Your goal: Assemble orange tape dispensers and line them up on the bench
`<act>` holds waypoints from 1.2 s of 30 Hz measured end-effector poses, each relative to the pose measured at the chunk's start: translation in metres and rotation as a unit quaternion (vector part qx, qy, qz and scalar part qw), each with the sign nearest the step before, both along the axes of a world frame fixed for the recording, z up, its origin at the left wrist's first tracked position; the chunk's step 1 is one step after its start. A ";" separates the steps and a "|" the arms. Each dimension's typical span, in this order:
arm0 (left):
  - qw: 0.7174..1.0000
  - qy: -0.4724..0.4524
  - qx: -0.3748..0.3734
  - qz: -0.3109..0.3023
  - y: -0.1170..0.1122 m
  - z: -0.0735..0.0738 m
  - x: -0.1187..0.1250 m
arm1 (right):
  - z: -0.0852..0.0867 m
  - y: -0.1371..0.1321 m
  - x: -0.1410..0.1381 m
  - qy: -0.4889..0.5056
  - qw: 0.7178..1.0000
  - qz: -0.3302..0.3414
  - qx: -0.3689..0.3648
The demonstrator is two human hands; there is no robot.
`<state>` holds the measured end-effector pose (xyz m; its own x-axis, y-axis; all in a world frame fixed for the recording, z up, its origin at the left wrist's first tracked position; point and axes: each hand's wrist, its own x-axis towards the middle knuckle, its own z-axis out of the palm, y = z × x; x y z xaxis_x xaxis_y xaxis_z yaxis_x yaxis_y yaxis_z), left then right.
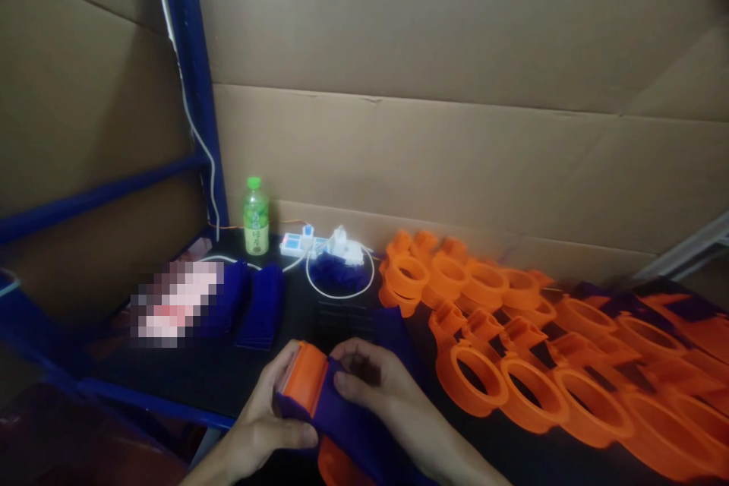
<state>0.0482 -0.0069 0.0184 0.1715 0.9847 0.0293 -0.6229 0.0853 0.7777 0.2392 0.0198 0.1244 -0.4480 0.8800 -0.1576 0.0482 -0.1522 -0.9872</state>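
My left hand (273, 414) is closed around an orange plastic part (307, 378), fingers on its far left side and thumb across the front. A dark blue-purple flexible strip (347, 418) lies against that part and runs down to the right. My right hand (379, 383) grips the strip at its upper edge, its thumb lying on top. Below the strip, a curved piece of orange plastic (342, 465) shows; the strip hides how it joins the part above. To the right are several rows of orange ring-shaped plastic parts (475, 380) with blocky ends.
Dark blue strips (260, 307) are stacked at the left, beside a pixelated patch (176, 300). Behind them stand a green-capped bottle (256, 216) and a power strip (293, 244) with a looped white cable (342, 296). Cardboard (456, 91) walls the back; a blue metal post (194, 83) rises left.
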 end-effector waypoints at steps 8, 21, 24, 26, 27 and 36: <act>0.998 0.036 0.036 0.042 -0.005 -0.001 0.000 | -0.004 0.000 0.003 0.020 1.000 0.019 -0.006; 0.998 0.030 0.038 0.038 -0.005 0.004 0.002 | 0.000 -0.002 -0.001 -0.010 0.999 -0.003 0.045; 0.997 0.038 0.037 0.048 -0.005 0.004 0.001 | -0.004 -0.002 -0.001 -0.021 0.998 0.001 0.066; 0.997 0.043 0.046 0.041 -0.004 0.006 0.002 | -0.005 -0.002 0.001 -0.050 0.993 0.004 0.103; 0.997 0.044 0.050 0.034 -0.003 0.007 0.002 | -0.004 -0.003 0.003 -0.076 0.988 0.004 0.133; 0.987 -0.001 -0.098 0.128 -0.003 0.001 0.011 | -0.023 -0.037 0.016 -0.388 0.704 -0.006 0.595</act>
